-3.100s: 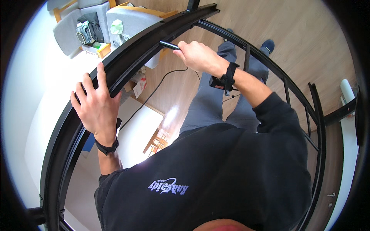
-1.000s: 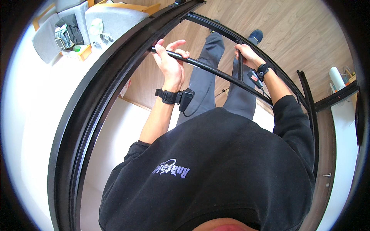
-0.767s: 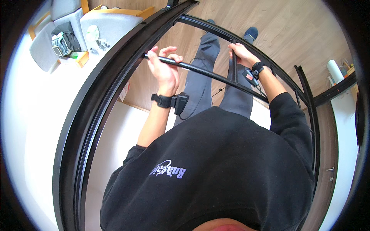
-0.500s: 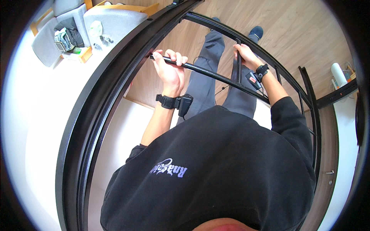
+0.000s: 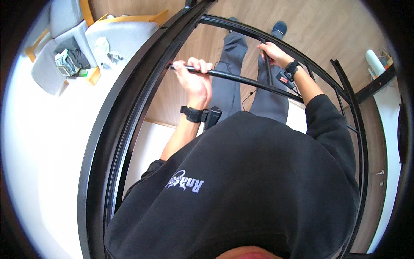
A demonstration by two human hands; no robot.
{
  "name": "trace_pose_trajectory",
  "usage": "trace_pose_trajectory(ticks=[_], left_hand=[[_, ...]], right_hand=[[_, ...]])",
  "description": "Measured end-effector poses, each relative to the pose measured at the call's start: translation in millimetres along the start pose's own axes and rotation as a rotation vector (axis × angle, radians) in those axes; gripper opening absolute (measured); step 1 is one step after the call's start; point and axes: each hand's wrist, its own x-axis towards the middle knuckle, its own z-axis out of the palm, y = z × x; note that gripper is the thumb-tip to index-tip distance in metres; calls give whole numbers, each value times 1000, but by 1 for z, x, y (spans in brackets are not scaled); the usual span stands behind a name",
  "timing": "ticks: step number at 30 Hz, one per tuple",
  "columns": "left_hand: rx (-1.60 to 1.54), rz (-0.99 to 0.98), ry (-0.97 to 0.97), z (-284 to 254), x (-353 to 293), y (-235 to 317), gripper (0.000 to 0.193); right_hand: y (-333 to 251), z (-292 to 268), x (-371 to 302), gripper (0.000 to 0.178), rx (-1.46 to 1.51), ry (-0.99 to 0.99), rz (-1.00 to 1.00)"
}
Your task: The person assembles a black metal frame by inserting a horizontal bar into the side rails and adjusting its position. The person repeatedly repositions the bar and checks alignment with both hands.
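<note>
A long black metal bar (image 5: 241,80) crosses in front of my body, over my legs. My left hand (image 5: 194,82) is closed round its left end, with the thumb near the tip. That end lies beside the thick black metal frame (image 5: 140,84); whether the two touch, I cannot tell. A shorter black bar (image 5: 268,69) meets the long one at an angle farther right. Round its far end my right hand (image 5: 277,55) is closed, close to the curved-looking far rail (image 5: 246,30). Both wrists wear black straps with small devices.
The frame surrounds me, and thin bars (image 5: 340,101) run along its right side. Grey cushioned seats (image 5: 123,34) stand at the far left, one with clothes (image 5: 71,58) on it. A wooden door (image 5: 371,172) is at right. A white cylinder (image 5: 375,62) stands at far right.
The view has shifted slightly, so the frame's left side sits farther right in the picture. Both hands keep their grips, with little movement against the bars.
</note>
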Motion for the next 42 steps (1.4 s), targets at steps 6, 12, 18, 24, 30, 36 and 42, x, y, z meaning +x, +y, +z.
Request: trace_pose_trajectory(ticks=[6, 12, 18, 24, 30, 36, 42], left_hand=[[36, 47, -133, -2, -2, -2, 38], [67, 43, -81, -4, -1, -2, 37], [91, 19, -44, -7, -2, -2, 35], [94, 20, -60, -6, -2, -2, 36], [82, 47, -84, -1, -3, 0, 32], [140, 60, -75, 4, -4, 0, 28], [167, 55, -25, 3, -3, 0, 30]], right_hand=[[-2, -1, -6, 32, -5, -21, 5], [2, 5, 0, 37, 76, 38, -2], [13, 4, 10, 39, 51, 12, 1], [20, 1, 14, 42, 52, -32, -27], [16, 1, 9, 35, 18, -19, -41], [2, 2, -2, 37, -42, -86, -21], [-11, -16, -27, 52, -183, -75, -40]])
